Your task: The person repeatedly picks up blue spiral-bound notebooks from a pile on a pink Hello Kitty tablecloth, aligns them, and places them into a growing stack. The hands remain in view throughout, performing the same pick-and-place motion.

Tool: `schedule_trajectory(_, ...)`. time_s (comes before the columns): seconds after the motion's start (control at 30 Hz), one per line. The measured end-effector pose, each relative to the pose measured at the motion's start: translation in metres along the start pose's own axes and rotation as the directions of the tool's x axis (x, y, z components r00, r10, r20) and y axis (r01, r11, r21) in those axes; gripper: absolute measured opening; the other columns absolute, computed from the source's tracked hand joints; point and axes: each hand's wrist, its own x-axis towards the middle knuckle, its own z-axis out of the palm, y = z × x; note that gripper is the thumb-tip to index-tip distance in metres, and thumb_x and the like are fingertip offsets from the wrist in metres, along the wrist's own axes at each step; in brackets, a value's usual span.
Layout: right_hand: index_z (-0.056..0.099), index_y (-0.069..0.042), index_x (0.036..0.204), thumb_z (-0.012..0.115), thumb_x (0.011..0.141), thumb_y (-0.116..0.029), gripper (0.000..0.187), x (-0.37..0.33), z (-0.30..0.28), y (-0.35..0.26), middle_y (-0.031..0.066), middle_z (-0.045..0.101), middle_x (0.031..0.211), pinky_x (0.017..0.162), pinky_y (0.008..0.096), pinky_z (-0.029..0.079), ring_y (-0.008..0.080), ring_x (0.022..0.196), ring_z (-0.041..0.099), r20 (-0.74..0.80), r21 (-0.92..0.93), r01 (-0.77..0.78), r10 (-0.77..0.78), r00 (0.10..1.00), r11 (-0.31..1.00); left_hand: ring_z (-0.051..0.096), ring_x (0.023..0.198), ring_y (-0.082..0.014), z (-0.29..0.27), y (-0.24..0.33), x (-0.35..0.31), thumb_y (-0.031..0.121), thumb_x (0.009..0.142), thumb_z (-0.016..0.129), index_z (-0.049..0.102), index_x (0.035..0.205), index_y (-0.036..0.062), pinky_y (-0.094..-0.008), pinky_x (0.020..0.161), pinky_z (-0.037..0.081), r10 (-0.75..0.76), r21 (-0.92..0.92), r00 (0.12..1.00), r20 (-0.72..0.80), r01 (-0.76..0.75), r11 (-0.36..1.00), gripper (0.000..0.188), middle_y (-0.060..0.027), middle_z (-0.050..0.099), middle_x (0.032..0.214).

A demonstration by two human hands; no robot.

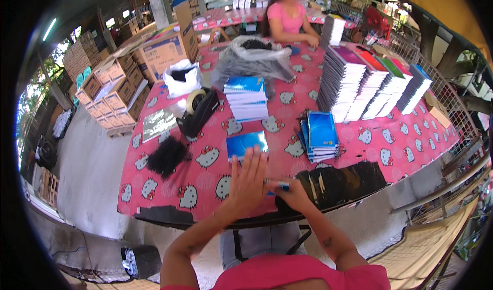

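My left hand (pixel 247 179) is stretched flat, fingers out, its tips over the near edge of a blue-covered notebook (pixel 246 143) lying on the table. Beside it, my right hand (pixel 294 195) is closed on a small blue thing (pixel 281 186), mostly hidden by the fingers and left palm; its kind cannot be made out. Beyond the flat notebook rises a stack of blue notebooks (pixel 247 102). Another, shorter blue stack (pixel 321 133) sits to the right of my hands.
The pink patterned table (pixel 208 159) has a black patch (pixel 341 185) at its front edge. Left are a heap of thin black strands (pixel 167 156) and a tape dispenser (pixel 197 113). Tall spiral notebook stacks (pixel 341 87) stand right. A person (pixel 288 20) sits opposite, behind a plastic bag (pixel 254 59).
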Motion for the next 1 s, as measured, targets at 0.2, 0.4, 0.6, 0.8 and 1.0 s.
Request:
schedule_trajectory(0.2, 0.067, -0.002, 0.121, 0.065, 0.086, 0.002, 0.035, -0.001, -0.002, 0.013, 0.0132, 0.073, 0.103, 0.082, 0.0315, 0.052, 0.0165, 0.093, 0.068, -0.024, 0.038, 0.049, -0.048, 0.999, 0.998, 0.026, 0.149, -0.0348, 0.032, 0.036, -0.046, 0.061, 0.094, 0.047, 0.038, 0.148, -0.0025, -0.0627, 0.115, 0.017, 0.028, -0.236, 0.999, 0.037, -0.018, 0.971, 0.084, -0.0213, 0.034, 0.157)
schedule_trajectory(0.4, 0.067, -0.001, 0.12, 0.066, 0.086, 0.0, 0.033, -0.001, 0.0, -0.003, 0.0158, 0.071, 0.099, 0.081, 0.0313, 0.052, 0.0189, 0.088, 0.067, 0.065, 0.022, -0.009, 0.008, 0.998, 1.0, 0.027, 0.148, -0.0373, 0.019, 0.034, -0.045, 0.063, 0.095, 0.044, 0.036, 0.148, -0.0045, -0.0651, 0.116, 0.01, 0.048, -0.21, 0.993, 0.112, -0.024, 0.977, 0.086, -0.0245, 0.033, 0.156)
schedule_trajectory(0.6, 0.068, 0.0, 0.115, 0.067, 0.085, -0.001, 0.031, 0.002, 0.001, 0.006, 0.0178, 0.069, 0.092, 0.076, 0.033, 0.051, 0.0266, 0.081, 0.066, 0.145, 0.012, -0.001, -0.001, 0.989, 1.0, 0.025, 0.149, -0.038, 0.017, 0.028, -0.03, 0.062, 0.095, 0.045, 0.035, 0.149, -0.0033, -0.0654, 0.116, 0.005, 0.002, -0.19, 0.996, 0.093, 0.016, 0.982, 0.085, -0.0248, 0.031, 0.158)
schedule_trajectory(0.8, 0.068, 0.001, 0.113, 0.067, 0.081, 0.0, 0.031, 0.003, 0.003, 0.006, 0.0199, 0.068, 0.091, 0.075, 0.0357, 0.051, 0.0282, 0.081, 0.067, 0.074, -0.082, 0.115, -0.109, 0.991, 0.99, 0.046, 0.134, -0.0321, 0.007, 0.03, -0.025, 0.045, 0.096, 0.057, 0.053, 0.135, 0.0035, -0.066, 0.115, 0.011, -0.056, -0.329, 0.998, 0.025, 0.061, 0.942, 0.057, -0.0177, 0.053, 0.139)
schedule_trajectory(1.0, 0.068, 0.003, 0.11, 0.072, 0.081, -0.004, 0.03, 0.005, -0.006, -0.015, 0.0206, 0.069, 0.095, 0.08, 0.0368, 0.051, 0.0321, 0.09, 0.068, 0.175, -0.187, 0.034, -0.001, 0.984, 0.982, 0.064, 0.102, -0.0228, 0.003, 0.015, -0.011, 0.029, 0.093, 0.066, 0.065, 0.112, 0.011, -0.0596, 0.117, 0.019, -0.053, -0.471, 0.997, -0.065, 0.016, 0.882, 0.026, -0.0032, 0.067, 0.103)
